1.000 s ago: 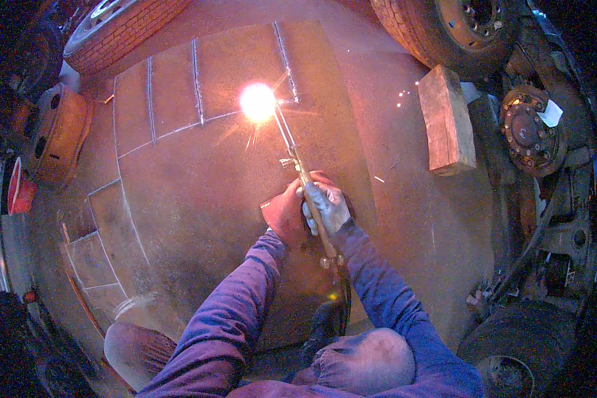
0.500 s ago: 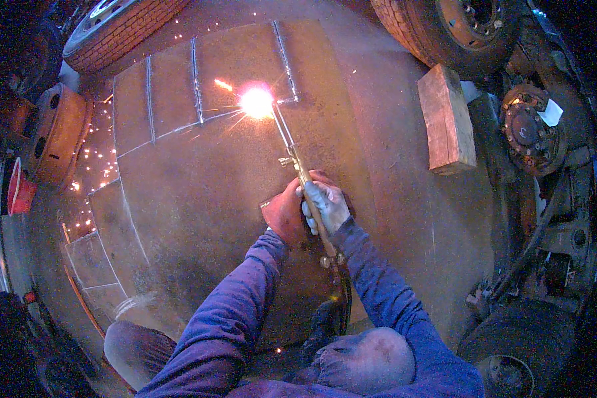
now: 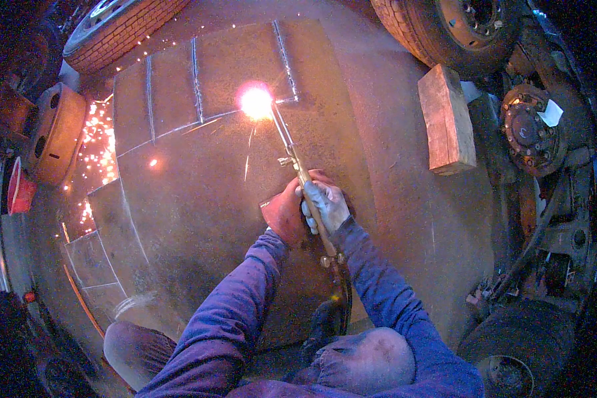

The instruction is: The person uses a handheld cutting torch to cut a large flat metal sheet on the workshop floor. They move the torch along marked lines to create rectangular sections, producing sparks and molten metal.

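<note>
A brass cutting torch (image 3: 303, 174) with long thin tubes slants up and left over a rusty steel plate (image 3: 192, 192). Its tip ends in a white-hot glare (image 3: 256, 103) at a chalk line on the plate, and the tip itself is lost in the light. My right hand (image 3: 328, 204), in a greyish glove, is wrapped round the torch handle. Beneath it, my left hand (image 3: 286, 211) wears a red-orange glove and closes about the torch from below; its fingers are partly hidden by my right hand. A hose (image 3: 343, 298) trails from the torch's rear toward my knees.
Glowing sparks (image 3: 99, 146) litter the floor left of the plate. Tyres (image 3: 129, 30) lie at the far left and far right (image 3: 431, 33). A wooden block (image 3: 446, 123) and a rusty wheel hub (image 3: 532, 129) stand on the right. On the left are a wheel rim (image 3: 58, 136) and red container (image 3: 21, 188).
The sparks on the floor at left have grown thicker and brighter. Fresh sparks fly over the plate. The torch and both hands hold almost the same place.
</note>
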`<move>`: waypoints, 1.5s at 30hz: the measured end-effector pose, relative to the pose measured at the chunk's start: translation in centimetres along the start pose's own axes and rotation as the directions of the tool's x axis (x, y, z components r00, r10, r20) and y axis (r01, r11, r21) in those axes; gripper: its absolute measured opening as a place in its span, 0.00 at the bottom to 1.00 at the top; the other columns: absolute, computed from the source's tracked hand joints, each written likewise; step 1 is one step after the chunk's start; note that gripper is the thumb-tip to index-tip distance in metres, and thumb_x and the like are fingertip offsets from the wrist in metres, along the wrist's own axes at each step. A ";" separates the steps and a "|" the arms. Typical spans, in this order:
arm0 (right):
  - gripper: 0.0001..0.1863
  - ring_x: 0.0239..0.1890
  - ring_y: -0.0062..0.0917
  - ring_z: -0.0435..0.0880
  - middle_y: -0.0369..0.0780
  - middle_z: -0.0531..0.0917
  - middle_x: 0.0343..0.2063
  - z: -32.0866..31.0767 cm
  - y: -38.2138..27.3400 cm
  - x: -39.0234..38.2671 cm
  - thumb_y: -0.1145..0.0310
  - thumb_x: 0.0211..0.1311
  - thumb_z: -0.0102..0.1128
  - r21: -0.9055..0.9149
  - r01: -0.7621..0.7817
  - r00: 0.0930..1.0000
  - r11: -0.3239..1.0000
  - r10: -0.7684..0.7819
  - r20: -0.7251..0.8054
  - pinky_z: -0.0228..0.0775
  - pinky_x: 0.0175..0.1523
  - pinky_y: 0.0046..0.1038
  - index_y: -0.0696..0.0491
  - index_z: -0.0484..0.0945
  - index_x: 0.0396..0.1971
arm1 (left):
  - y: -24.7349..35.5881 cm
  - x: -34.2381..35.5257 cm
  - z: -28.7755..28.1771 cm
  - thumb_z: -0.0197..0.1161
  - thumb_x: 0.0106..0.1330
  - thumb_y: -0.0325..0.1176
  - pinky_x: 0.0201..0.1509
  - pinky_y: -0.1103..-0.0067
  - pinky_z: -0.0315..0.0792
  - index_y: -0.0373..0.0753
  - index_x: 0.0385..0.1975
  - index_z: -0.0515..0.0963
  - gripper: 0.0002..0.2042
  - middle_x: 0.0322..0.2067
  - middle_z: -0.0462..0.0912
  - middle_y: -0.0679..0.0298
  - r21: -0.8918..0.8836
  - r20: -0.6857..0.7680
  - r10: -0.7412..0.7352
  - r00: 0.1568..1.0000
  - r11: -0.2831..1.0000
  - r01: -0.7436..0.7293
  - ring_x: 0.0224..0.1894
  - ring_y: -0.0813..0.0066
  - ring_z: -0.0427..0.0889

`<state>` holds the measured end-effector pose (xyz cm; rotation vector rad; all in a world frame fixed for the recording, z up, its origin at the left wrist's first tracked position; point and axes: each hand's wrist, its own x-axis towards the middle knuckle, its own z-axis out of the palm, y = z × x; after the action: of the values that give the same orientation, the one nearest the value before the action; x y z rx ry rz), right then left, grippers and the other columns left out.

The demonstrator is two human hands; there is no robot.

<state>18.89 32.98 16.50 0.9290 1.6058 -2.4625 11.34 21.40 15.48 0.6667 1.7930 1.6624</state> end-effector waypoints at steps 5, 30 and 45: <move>0.19 0.12 0.19 0.73 0.32 0.77 0.16 0.1 0.1 0.2 0.45 0.72 0.62 0.007 0.024 0.999 1.000 -0.024 -0.034 0.66 0.16 0.24 0.48 0.82 0.39 | -0.6 0.4 0.2 0.52 0.77 0.33 0.54 0.76 0.77 0.41 0.61 0.75 0.16 0.48 0.85 0.64 -0.288 0.047 -0.086 0.995 0.953 0.096 0.49 0.71 0.84; 0.19 0.12 0.20 0.72 0.33 0.77 0.17 0.0 0.0 0.3 0.45 0.71 0.62 -0.001 -0.004 1.000 1.000 0.004 -0.029 0.63 0.15 0.26 0.47 0.81 0.40 | -0.6 0.4 0.1 0.46 0.79 0.37 0.48 0.77 0.78 0.40 0.61 0.74 0.17 0.42 0.82 0.66 -0.647 0.185 -0.160 0.970 0.723 0.242 0.45 0.74 0.83; 0.19 0.12 0.19 0.73 0.31 0.77 0.17 -0.3 0.1 0.5 0.44 0.71 0.61 -0.002 0.004 1.000 1.000 -0.004 -0.004 0.65 0.16 0.24 0.46 0.81 0.40 | -2.7 1.1 0.8 0.51 0.76 0.28 0.59 0.77 0.75 0.37 0.63 0.72 0.17 0.51 0.83 0.64 -0.407 0.086 -0.012 0.996 0.912 0.046 0.53 0.72 0.82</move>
<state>18.66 33.26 16.06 0.9319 1.6122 -2.4630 11.27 22.45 12.63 0.5058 1.3275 1.8833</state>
